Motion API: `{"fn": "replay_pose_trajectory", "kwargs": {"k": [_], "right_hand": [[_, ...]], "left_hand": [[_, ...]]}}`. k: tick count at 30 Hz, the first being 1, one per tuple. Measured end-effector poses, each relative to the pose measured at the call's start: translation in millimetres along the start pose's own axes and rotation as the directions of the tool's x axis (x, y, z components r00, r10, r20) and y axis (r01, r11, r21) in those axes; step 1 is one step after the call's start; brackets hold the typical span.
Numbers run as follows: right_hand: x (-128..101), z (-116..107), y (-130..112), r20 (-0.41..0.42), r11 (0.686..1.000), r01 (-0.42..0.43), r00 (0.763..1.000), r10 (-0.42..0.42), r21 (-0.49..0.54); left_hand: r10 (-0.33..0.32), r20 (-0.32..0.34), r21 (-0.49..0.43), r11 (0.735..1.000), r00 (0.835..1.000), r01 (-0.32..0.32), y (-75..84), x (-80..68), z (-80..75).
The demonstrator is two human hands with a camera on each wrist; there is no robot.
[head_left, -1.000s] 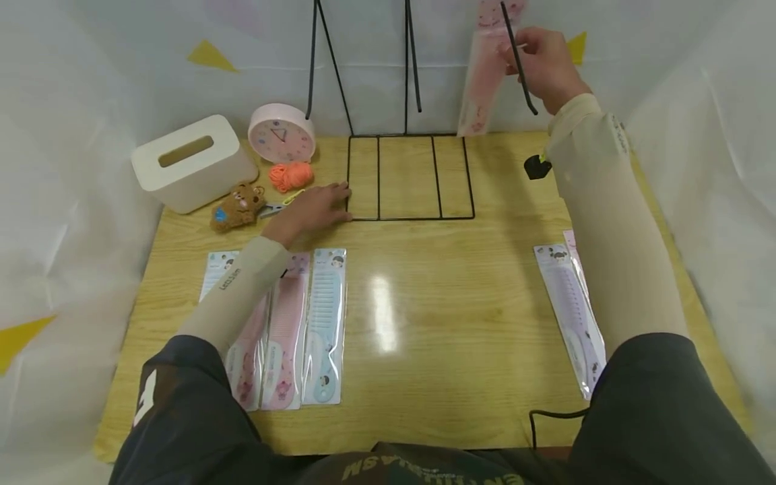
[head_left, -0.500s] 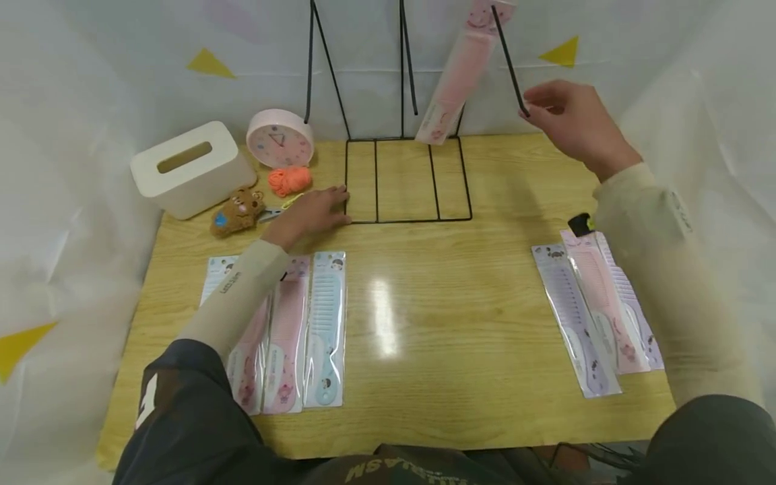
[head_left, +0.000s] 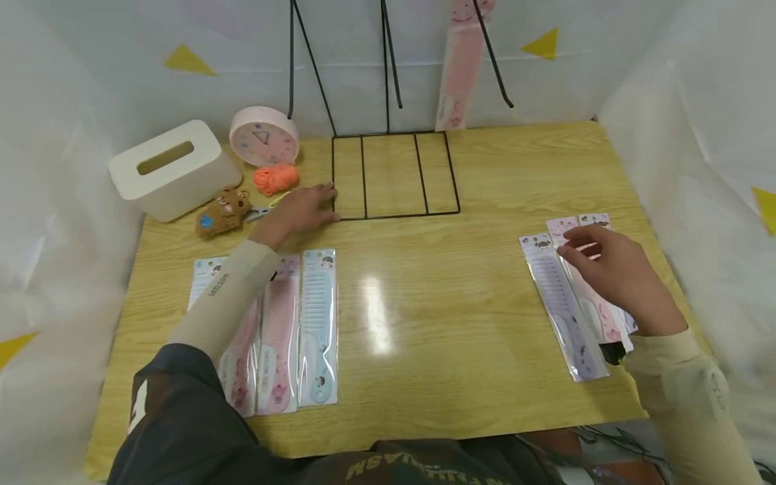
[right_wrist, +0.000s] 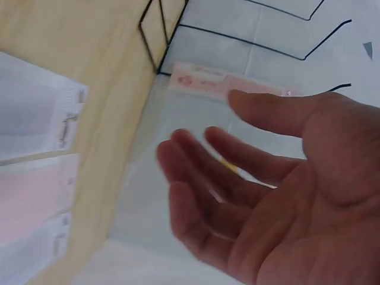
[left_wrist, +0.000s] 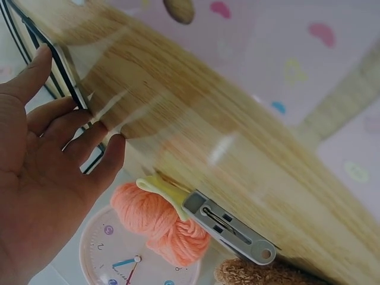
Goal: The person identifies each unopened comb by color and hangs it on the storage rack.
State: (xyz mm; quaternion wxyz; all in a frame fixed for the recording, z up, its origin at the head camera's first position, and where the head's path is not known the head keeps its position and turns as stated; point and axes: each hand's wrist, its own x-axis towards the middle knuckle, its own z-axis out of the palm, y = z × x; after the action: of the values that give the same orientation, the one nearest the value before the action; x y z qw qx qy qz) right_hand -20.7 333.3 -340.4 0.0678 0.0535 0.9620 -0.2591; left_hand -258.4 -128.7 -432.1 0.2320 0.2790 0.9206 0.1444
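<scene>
A black wire rack (head_left: 394,216) stands at the back of the wooden table (head_left: 448,323). A packaged pink comb (head_left: 459,67) hangs from its right hook; it also shows as the pink comb (right_wrist: 225,83) in the right wrist view. My left hand (head_left: 315,202) lies flat on the table, with its fingers (left_wrist: 59,119) touching the rack's left base wire (left_wrist: 68,71). My right hand (head_left: 582,249) hovers open over the top of the packaged combs (head_left: 560,303) at the right, holding nothing. In the right wrist view its fingers (right_wrist: 196,178) are relaxed above those packs (right_wrist: 35,148).
Several packaged combs (head_left: 318,323) lie at the front left, partly under my left forearm. At the back left are a white tissue box (head_left: 172,168), a pink clock (head_left: 263,135), orange yarn (head_left: 275,178), a small bear toy (head_left: 221,212) and a yellow-grey clip (left_wrist: 231,228). White sheeting surrounds the table.
My right hand let go of the pink comb, which now hangs on the rack's right hook, and came down to the combs at the right. The left hand stayed put.
</scene>
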Motion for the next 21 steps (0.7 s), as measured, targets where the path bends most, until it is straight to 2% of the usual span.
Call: {"fn": "replay_pose_trajectory", "kwargs": {"k": [4, 8, 12, 17, 21], "right_hand": [[-18, 22, 21, 0.092, 0.994, -0.096, 0.991, 0.1, -0.047], [-29, 41, 39, 0.168, 0.973, -0.212, 0.96, 0.225, -0.094], [-35, 56, 47, 0.167, 0.949, -0.289, 0.937, 0.307, -0.122], [-33, 65, 48, 0.15, 0.943, -0.314, 0.933, 0.327, -0.108], [-32, 66, 50, 0.204, 0.945, -0.321, 0.922, 0.328, -0.07]], "left_hand": [[-0.004, 0.004, 0.004, 1.0, 1.0, 0.004, -0.7, -1.0, 0.1], [-0.001, -0.002, -0.007, 1.0, 1.0, 0.001, -0.8, -1.2, 1.3], [-0.007, -0.005, -0.016, 1.0, 1.0, 0.007, -0.7, -2.3, 2.0], [-0.012, -0.011, -0.017, 1.0, 1.0, 0.012, -1.5, -3.4, 1.6], [0.008, -0.014, -0.011, 1.0, 1.0, -0.009, -0.9, -2.5, 1.2]]}}
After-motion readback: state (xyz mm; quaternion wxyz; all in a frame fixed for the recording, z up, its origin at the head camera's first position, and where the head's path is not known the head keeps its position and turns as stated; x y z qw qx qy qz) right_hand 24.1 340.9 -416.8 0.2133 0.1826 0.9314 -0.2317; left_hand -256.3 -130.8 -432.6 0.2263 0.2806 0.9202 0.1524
